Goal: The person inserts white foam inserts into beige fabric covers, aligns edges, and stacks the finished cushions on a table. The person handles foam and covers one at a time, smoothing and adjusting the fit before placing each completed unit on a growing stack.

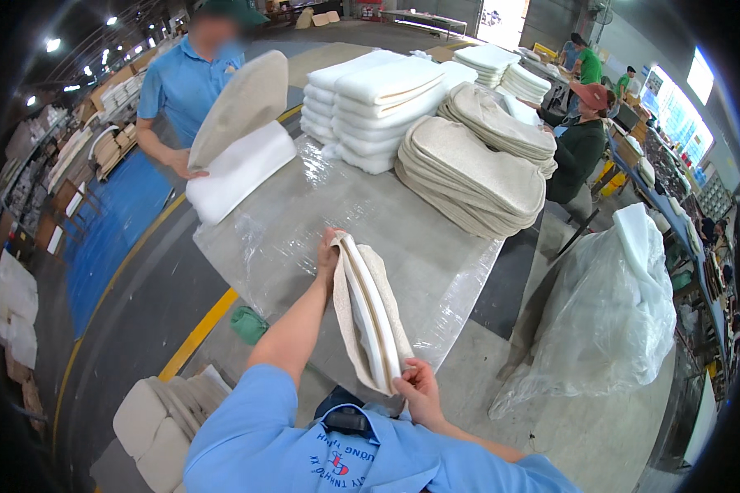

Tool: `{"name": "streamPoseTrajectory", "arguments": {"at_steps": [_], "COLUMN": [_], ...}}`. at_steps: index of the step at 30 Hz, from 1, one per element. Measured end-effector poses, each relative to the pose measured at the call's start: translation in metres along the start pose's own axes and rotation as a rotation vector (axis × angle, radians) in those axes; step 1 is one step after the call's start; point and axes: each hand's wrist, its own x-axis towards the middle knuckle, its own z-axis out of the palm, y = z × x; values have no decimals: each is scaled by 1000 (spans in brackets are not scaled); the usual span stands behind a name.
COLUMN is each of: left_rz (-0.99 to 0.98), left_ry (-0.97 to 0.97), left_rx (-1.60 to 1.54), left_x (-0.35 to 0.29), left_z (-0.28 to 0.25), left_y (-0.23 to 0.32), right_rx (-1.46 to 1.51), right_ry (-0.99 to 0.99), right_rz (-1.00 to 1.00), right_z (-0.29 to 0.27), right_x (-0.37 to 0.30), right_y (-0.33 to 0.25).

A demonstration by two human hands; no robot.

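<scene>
A beige cushion cover [396, 308] stands on its edge in front of me, its long opening facing up. White padding [362, 308] shows inside that opening, with a tan strip running along it. My left hand [328, 255] grips the far end of the cover, fingers partly hidden behind the fabric. At the near right end, my right hand [419, 389] pinches the cover's edge. Beneath the cover lies a table [279, 271] wrapped in clear plastic.
White padding stacks [374, 107] and beige cover stacks [469, 177] stand on the table's far side. Across at left, a co-worker [193, 82] holds a beige cover [247, 103] over white padding [242, 168]. A plastic-wrapped bundle [600, 304] stands right; cushions [160, 423] lie lower left.
</scene>
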Motion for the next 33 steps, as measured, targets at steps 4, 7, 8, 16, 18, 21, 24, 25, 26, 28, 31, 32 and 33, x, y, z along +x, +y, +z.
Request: {"name": "streamPoseTrajectory", "arguments": {"at_steps": [4, 7, 8, 16, 18, 21, 24, 25, 26, 28, 31, 32, 33], "left_rz": [-27, -49, -41, -232, -213, -213, -103, -100, -102, -85, 16, 86, 152], "left_ry": [35, 61, 54, -20, -86, -145, -94, 9, 109, 263, 406, 443, 469], "left_rx": [-30, 61, 121, 81, -56, -159, 166, 278, 389, 485, 499, 545, 587], "left_x": [13, 5, 5, 5, -5, -27, -38, -37, -33, -26, -20, -21, -23], "left_z": [22, 54, 55, 68, 72, 72, 85, 87, 90, 89, 95, 100, 107], "left_y": [-13, -29, -27, -16, -12, -1, 5, 7, 9, 7, 1, -3, -5], "right_rx": [-119, -388, -500, -689, -795, -650, -522, -548, -576, -604, -611, -612, -618], "right_ry": [-199, -292, -332, -211, -322, -270, -193, -184, -171, -141, -103, -101, -88], "right_rz": [206, 338, 292, -474, -421, -386, -436, -490, -544, -635, -714, -726, -738], "right_z": [-4, -34, -31, 62, 68, 68, 74, 79, 83, 88, 87, 85, 81], "right_x": [22, 73, 100, 301, 329, 341, 345, 346, 346, 345, 345, 345, 343], "right_y": [-26, -53, -66, -128, -125, -109, -90, -86, -82, -77, -71, -69, -71]}}
